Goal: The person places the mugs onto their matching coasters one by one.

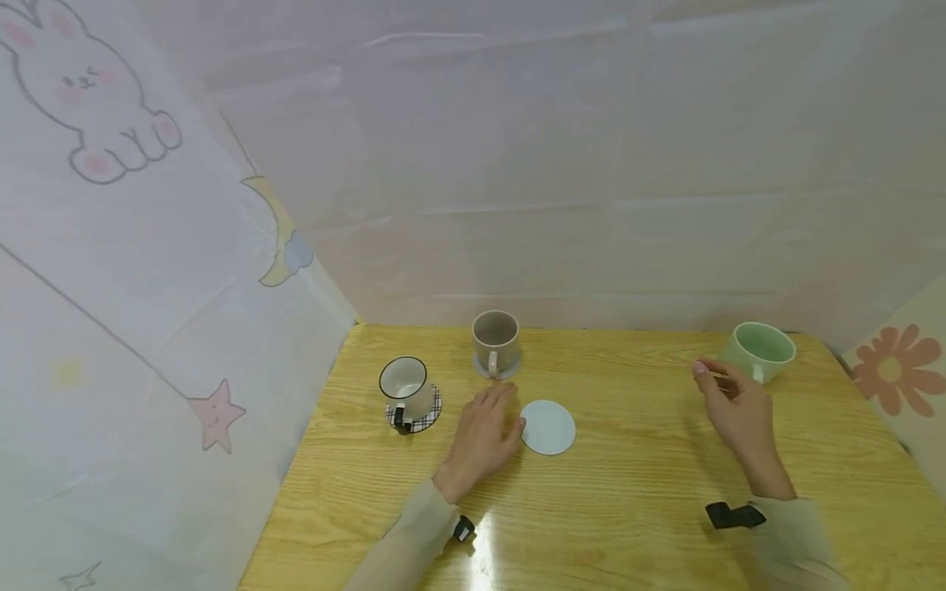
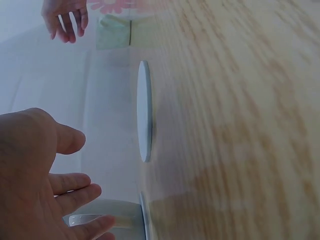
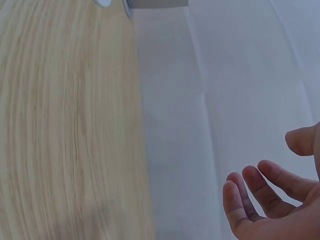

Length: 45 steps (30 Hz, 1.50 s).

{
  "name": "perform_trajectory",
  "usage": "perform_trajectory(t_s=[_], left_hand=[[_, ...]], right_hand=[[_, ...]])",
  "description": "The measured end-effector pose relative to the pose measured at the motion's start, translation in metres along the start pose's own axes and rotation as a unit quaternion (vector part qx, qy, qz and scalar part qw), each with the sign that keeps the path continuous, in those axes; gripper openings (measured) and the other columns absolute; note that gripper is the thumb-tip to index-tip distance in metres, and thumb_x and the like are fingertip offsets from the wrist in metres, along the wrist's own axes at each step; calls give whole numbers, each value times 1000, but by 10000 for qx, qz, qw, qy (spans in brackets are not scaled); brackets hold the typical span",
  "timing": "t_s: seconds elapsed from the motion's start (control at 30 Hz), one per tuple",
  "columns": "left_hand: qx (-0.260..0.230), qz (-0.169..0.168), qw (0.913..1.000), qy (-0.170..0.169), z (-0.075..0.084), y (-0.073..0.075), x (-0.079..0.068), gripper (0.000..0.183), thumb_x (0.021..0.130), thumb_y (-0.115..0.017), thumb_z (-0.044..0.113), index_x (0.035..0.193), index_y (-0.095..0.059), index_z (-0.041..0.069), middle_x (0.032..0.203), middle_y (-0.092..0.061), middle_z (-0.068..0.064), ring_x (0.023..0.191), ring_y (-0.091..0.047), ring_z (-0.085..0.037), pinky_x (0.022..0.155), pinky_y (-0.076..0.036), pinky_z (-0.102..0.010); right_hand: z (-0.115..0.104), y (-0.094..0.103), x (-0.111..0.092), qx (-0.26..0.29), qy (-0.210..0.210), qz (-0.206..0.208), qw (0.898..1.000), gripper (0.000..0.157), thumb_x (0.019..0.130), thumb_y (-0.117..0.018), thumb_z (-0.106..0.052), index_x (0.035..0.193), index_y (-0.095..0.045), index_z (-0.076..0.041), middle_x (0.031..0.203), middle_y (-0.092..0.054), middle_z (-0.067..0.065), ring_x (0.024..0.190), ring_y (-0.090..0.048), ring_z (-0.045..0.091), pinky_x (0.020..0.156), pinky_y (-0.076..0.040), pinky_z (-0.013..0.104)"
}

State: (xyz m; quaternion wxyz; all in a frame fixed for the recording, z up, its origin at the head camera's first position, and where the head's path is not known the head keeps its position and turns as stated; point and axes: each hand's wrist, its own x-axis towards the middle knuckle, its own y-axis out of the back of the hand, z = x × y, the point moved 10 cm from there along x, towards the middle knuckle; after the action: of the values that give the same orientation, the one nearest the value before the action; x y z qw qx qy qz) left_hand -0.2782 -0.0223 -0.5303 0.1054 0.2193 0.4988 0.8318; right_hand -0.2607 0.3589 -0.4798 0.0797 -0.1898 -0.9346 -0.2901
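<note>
A round pale coaster (image 1: 548, 428) lies flat on the wooden table, just right of my left hand (image 1: 482, 432). That hand hovers with fingers loosely spread and holds nothing; the left wrist view shows a gap between its thumb and the coaster (image 2: 144, 111). Beyond its fingertips a grey-brown mug (image 1: 497, 332) stands on a grey coaster (image 1: 509, 369), handle toward me. My right hand (image 1: 741, 410) is raised near a green mug (image 1: 761, 349), its fingers loosely bent around nothing. In the right wrist view, bare air lies between the thumb and fingers (image 3: 270, 195).
To the left, a cream mug with a dark rim (image 1: 405, 386) stands on a checked coaster (image 1: 436, 408). Pale printed sheets (image 1: 517, 164) hang behind and beside the wooden table (image 1: 628, 509). Black straps with small devices (image 1: 735, 515) sit on both wrists.
</note>
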Motion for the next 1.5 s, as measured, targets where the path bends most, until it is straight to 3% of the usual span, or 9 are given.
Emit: perform_trajectory(t_s=[0.2,0.5,0.97,1.5], left_hand=[[72,-156,9998,-85,4,-4,-4,53,106,-64,34,153,-57,9,160,-56,-7,146,-53,-38,116,-47,-58],[352,-601,9975,-136,7,-17,-7,57,106,-64,37,156,-55,11,163,-53,-6,150,-48,-43,119,-45,-60],[684,-1224,9899,-209,10,-40,-7,68,106,-61,43,163,-45,8,170,-42,-7,157,-41,-36,125,-41,-52],[882,-1609,9826,-274,16,-47,-9,74,106,-61,44,163,-41,1,171,-38,-15,158,-38,-37,127,-39,-47]], right_hand=[[14,18,5,-31,-144,146,9998,46,108,-63,-34,134,-69,3,90,-58,-44,83,-57,-24,65,-48,5],[19,36,4,37,-237,299,9993,45,107,-65,-33,131,-69,6,91,-59,-43,83,-57,-24,64,-49,5],[37,49,6,51,-524,585,9969,39,105,-66,-29,124,-73,4,84,-57,-43,80,-56,-24,61,-48,5],[49,58,7,-134,-741,533,9957,49,107,-63,-36,132,-69,5,90,-53,-41,85,-52,-23,63,-48,4]])
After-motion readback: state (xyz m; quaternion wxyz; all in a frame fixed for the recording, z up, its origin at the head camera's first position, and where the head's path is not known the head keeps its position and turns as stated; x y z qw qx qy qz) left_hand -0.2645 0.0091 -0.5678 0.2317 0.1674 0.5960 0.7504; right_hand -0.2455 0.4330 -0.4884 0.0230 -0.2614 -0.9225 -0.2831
